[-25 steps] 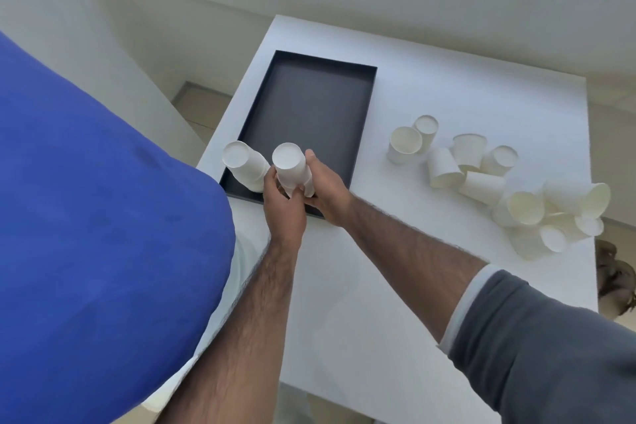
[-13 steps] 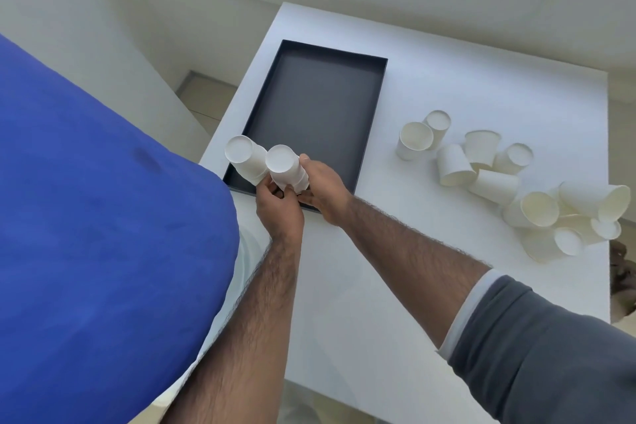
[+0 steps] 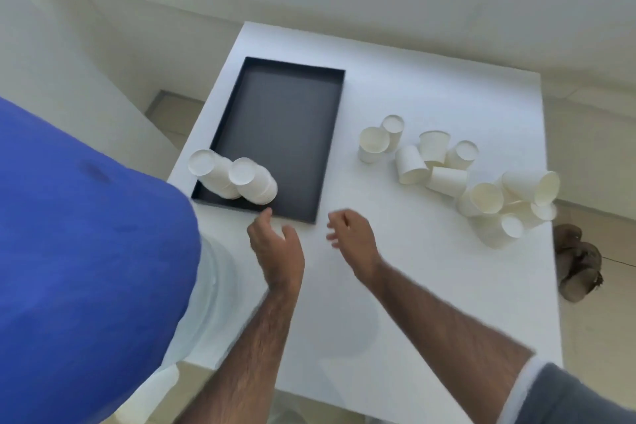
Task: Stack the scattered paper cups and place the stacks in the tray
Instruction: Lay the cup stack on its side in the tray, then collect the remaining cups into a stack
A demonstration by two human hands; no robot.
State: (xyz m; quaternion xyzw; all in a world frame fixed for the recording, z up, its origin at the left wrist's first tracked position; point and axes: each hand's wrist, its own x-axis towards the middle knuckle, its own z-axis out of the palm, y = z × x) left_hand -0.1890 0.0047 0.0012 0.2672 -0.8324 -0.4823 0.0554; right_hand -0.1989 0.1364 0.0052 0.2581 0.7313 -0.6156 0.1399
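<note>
- two stacks of white paper cups (image 3: 237,179) are seen standing upside down, side by side and touching, in the near left corner of the black tray (image 3: 285,134).
- the rest of the tray floor is bare, and the tray lies on the left part of the white table (image 3: 395,286).
- the left hand (image 3: 275,244) is held just in front of the tray's near edge, fingers spread and loosely curled, gripping nothing; its thumb reaches close to the tray rim below the nearer stack.
- the right hand (image 3: 351,237) is held over the table just beyond the tray's near right corner, fingers parted and blurred, nothing gripped.
- both hands are apart from the stacks.
- a scattered group of loose paper cups (image 3: 457,175) is found on the right side of the table, well apart from the tray; some stand upright, some upside down, and several lie on their sides against one another.
- a blue sleeve (image 3: 86,268) fills the lower left of the view, and a grey sleeve (image 3: 568,399) with a white cuff is seen at the lower right.
- a brown sandal (image 3: 578,262) is seen on the floor past the table's right edge.
</note>
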